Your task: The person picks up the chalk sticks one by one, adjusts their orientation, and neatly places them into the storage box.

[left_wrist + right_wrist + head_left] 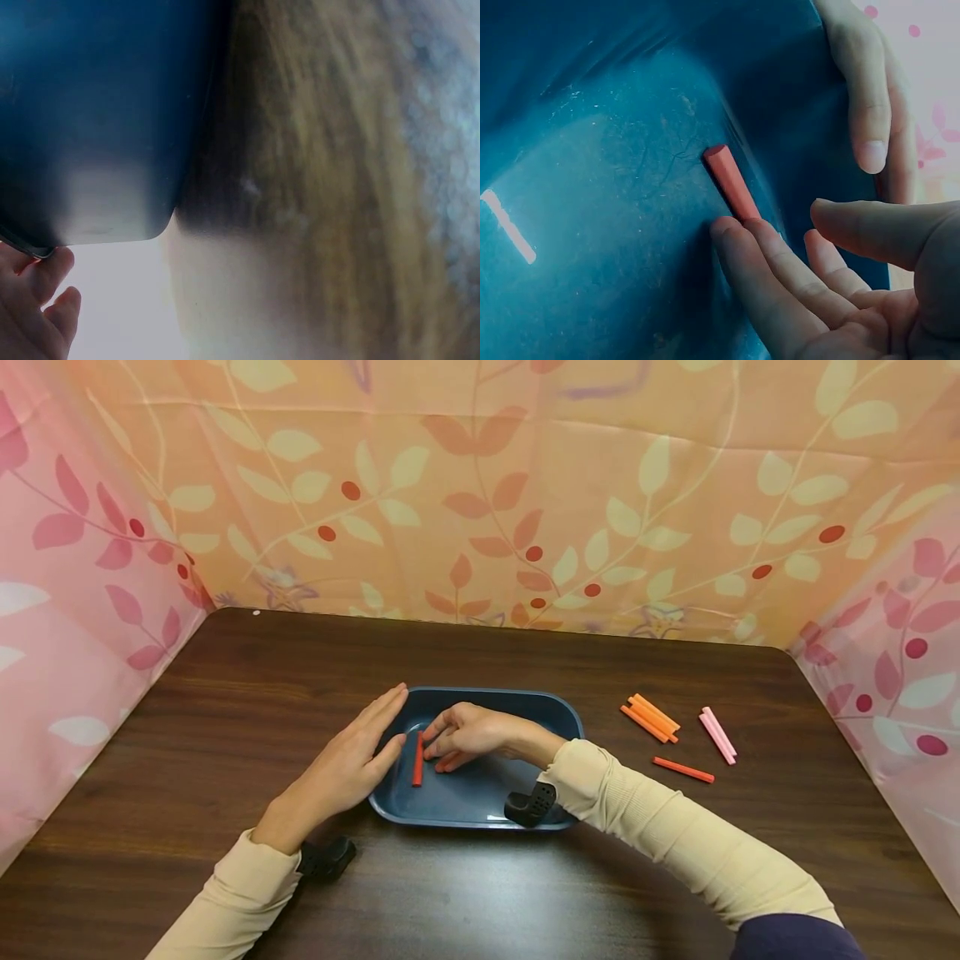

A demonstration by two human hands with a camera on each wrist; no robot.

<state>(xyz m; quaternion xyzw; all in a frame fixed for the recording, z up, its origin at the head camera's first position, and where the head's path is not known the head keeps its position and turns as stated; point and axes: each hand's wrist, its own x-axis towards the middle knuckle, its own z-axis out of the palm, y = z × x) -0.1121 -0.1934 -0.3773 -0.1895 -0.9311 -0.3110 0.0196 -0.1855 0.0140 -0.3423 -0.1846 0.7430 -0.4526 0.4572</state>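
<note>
A short red stick (417, 760) lies on the floor of the blue tray (465, 810), near its left end. My right hand (468, 732) reaches into the tray from the right. In the right wrist view, two fingertips (731, 229) are right at one end of the red stick, while the thumb stands apart from it. My left hand (348, 768) is at the tray's left side, its fingers straight along the rim and its thumb reaching over the edge. A hand shows only at the lower left corner of the left wrist view.
Right of the tray, several orange sticks (651, 718) lie side by side on the dark wooden table (465, 893). Beyond them are two pink sticks (717, 736), with a single red stick (683, 769) nearer me. A floral cloth (480, 510) hangs behind the table.
</note>
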